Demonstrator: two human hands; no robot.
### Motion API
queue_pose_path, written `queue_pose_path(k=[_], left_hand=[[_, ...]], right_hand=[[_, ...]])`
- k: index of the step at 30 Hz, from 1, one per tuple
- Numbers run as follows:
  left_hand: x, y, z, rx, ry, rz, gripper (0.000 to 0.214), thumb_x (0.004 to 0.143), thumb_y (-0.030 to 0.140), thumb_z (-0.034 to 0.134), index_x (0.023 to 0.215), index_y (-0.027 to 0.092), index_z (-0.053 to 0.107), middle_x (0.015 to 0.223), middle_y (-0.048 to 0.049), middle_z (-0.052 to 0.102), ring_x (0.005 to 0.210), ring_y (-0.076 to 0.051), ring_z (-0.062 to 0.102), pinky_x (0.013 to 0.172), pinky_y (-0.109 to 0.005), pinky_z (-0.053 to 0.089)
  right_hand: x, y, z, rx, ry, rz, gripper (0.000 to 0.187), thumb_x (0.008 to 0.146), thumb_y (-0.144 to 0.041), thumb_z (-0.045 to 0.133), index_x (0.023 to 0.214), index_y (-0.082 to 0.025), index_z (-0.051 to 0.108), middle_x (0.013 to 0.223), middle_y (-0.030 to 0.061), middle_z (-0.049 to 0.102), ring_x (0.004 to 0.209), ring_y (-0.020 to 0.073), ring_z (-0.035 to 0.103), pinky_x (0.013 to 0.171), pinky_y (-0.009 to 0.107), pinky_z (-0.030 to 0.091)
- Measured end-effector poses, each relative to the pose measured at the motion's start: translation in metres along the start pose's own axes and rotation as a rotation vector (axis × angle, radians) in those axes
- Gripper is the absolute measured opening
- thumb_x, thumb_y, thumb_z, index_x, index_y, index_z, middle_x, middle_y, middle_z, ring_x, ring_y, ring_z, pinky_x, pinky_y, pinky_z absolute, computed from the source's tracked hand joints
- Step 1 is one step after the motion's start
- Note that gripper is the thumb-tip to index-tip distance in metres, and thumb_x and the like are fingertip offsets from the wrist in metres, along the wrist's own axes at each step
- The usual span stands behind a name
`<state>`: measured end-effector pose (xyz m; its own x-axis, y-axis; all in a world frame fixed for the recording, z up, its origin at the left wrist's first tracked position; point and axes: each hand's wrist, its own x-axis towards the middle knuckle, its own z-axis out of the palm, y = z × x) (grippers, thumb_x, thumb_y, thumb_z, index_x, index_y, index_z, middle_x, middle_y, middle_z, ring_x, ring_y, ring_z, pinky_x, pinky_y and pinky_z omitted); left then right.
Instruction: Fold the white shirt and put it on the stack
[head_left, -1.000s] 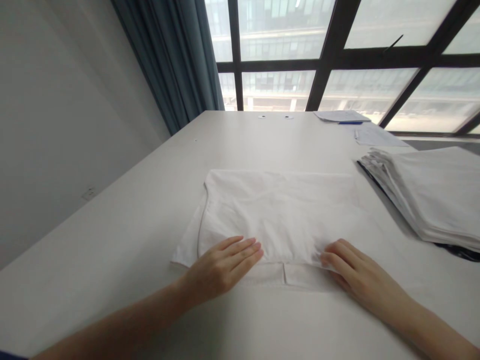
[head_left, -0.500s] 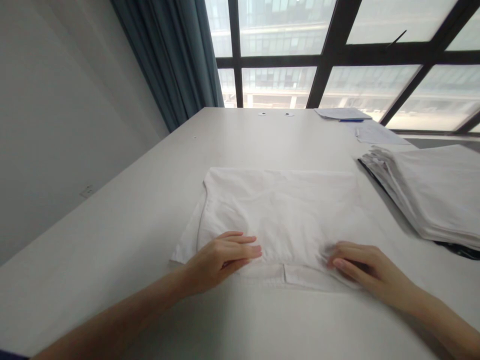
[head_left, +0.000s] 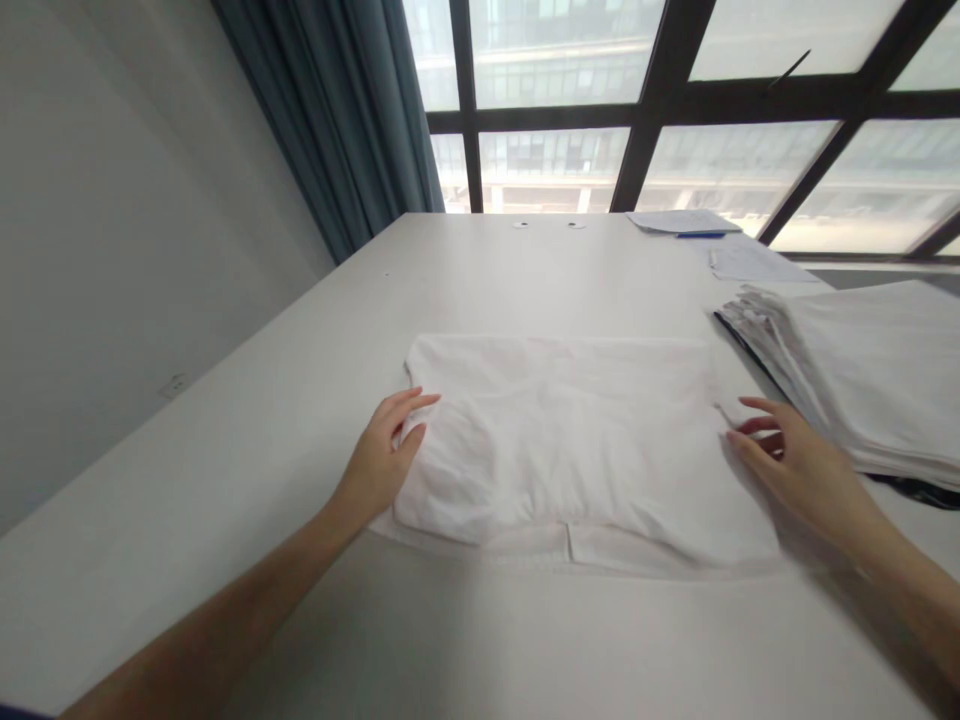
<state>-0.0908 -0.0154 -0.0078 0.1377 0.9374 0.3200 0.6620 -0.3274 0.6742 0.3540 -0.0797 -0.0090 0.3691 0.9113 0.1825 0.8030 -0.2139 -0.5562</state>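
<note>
The left hand [head_left: 382, 455] lay open at the left edge of the folded white garment [head_left: 562, 440], fingers extended and slightly parted, with the thumb resting on the cloth and the fingertips pointing toward the far side of the tabletop [head_left: 300, 330]. It enclosed nothing. The right hand [head_left: 787, 462] was likewise open, fingers spread and loosely curved, positioned at the right edge of the garment with the fingertips touching or just beside the cloth (contact could not be confirmed from this view). The garment lay flat near the middle of the tabletop, between the two hands, folded into a broad rectangle; a lower layer with a short vertical seam protruded along the near edge. To the right of the right hand, a stack of folded white cloths [head_left: 862, 370] sat on the tabletop, resting on something dark that showed at its lower edge. At the far right corner lay loose papers [head_left: 679, 221] with a blue pen [head_left: 701, 235] just beside them. Two small round marks [head_left: 523, 225] sat near the far edge. A blue curtain [head_left: 337, 120] hung at the left of the dark-framed window [head_left: 649, 105], next to a plain wall [head_left: 112, 200].
</note>
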Motion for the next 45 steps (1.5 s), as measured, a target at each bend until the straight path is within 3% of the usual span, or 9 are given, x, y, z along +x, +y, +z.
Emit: queue_pose_path(k=[6,12,19,26,29,32,35,40,45], left_hand=[[0.002,-0.004,-0.001,0.009,-0.004,-0.111,0.04,0.082,0.028,0.05,0.118,0.022,0.066,0.134,-0.0094,0.05,0.125,-0.025,0.05,0.083,-0.033,0.056],[0.001,-0.003,-0.003,0.064,-0.084,-0.035,0.037,0.083,0.018,0.046,0.114,0.021,0.067,0.135,-0.0084,0.049,0.129,-0.024,0.047,0.106,-0.044,0.045],[0.003,-0.005,-0.009,0.202,-0.112,0.101,0.042,0.084,0.01,0.041,0.114,0.023,0.066,0.137,-0.0059,0.048,0.127,-0.024,0.049,0.109,-0.046,0.042],[-0.006,0.006,-0.004,0.462,-0.06,0.417,0.034,0.087,0.009,0.046,0.112,0.02,0.066,0.136,-0.011,0.05,0.138,-0.031,0.035,0.113,-0.052,0.034],[-0.014,0.022,-0.003,0.369,-0.177,0.593,0.025,0.092,0.016,0.051,0.114,0.021,0.062,0.137,-0.0102,0.052,0.139,-0.028,0.036,0.113,-0.048,0.034],[-0.022,0.031,-0.001,0.233,-0.455,0.74,0.029,0.093,0.038,0.058,0.116,0.021,0.057,0.136,-0.0113,0.055,0.138,-0.028,0.039,0.114,-0.045,0.033],[-0.027,0.033,0.003,0.158,-0.569,0.755,0.043,0.088,0.053,0.061,0.114,0.019,0.053,0.133,-0.0146,0.057,0.135,-0.03,0.043,0.114,-0.047,0.033],[-0.026,0.032,0.001,0.128,-0.57,0.72,0.019,0.09,0.027,0.061,0.105,0.02,0.053,0.126,-0.0118,0.06,0.132,-0.026,0.046,0.108,-0.04,0.041],[-0.022,0.034,-0.008,0.123,-0.625,0.706,0.035,0.069,0.0,0.051,0.099,0.019,0.051,0.122,-0.0101,0.059,0.123,-0.025,0.05,0.104,-0.039,0.043]], right_hand=[[-0.006,-0.012,-0.008,-0.017,-0.081,0.075,0.061,0.072,-0.058,0.05,0.119,-0.02,0.057,0.072,0.0061,0.068,0.065,0.0266,0.062,0.063,0.038,0.045],[-0.002,-0.001,-0.015,0.138,-0.302,0.079,0.07,0.07,-0.062,0.062,0.127,-0.022,0.053,0.06,-0.0028,0.057,0.057,0.0203,0.055,0.054,0.032,0.042],[-0.001,0.0,-0.022,0.214,-0.431,0.069,0.068,0.072,-0.059,0.063,0.128,-0.023,0.051,0.058,-0.0061,0.045,0.054,0.0168,0.048,0.049,0.029,0.037],[-0.008,-0.006,-0.009,-0.15,-0.091,-0.222,0.057,0.079,-0.045,0.055,0.127,-0.014,0.053,0.086,0.0086,0.057,0.075,0.0252,0.057,0.072,0.041,0.048],[-0.023,-0.023,-0.007,-0.158,-0.028,-0.435,0.037,0.089,-0.039,0.049,0.118,-0.018,0.057,0.1,0.0128,0.057,0.093,0.0278,0.058,0.086,0.043,0.048],[-0.043,-0.045,-0.006,-0.016,-0.24,-0.661,0.019,0.092,-0.033,0.051,0.107,-0.024,0.059,0.103,0.0094,0.059,0.096,0.0233,0.059,0.084,0.037,0.051],[-0.058,-0.062,-0.003,0.028,-0.503,-0.823,0.012,0.09,-0.025,0.055,0.101,-0.025,0.059,0.1,0.0074,0.061,0.095,0.0217,0.058,0.079,0.035,0.051],[-0.063,-0.07,0.002,0.025,-0.645,-0.806,0.02,0.082,-0.007,0.051,0.092,-0.024,0.056,0.089,0.0042,0.06,0.084,0.0194,0.056,0.076,0.034,0.05],[-0.061,-0.065,-0.007,0.022,-0.712,-0.653,0.038,0.064,0.002,0.048,0.091,-0.024,0.052,0.093,0.0019,0.059,0.083,0.0174,0.057,0.074,0.03,0.051]])
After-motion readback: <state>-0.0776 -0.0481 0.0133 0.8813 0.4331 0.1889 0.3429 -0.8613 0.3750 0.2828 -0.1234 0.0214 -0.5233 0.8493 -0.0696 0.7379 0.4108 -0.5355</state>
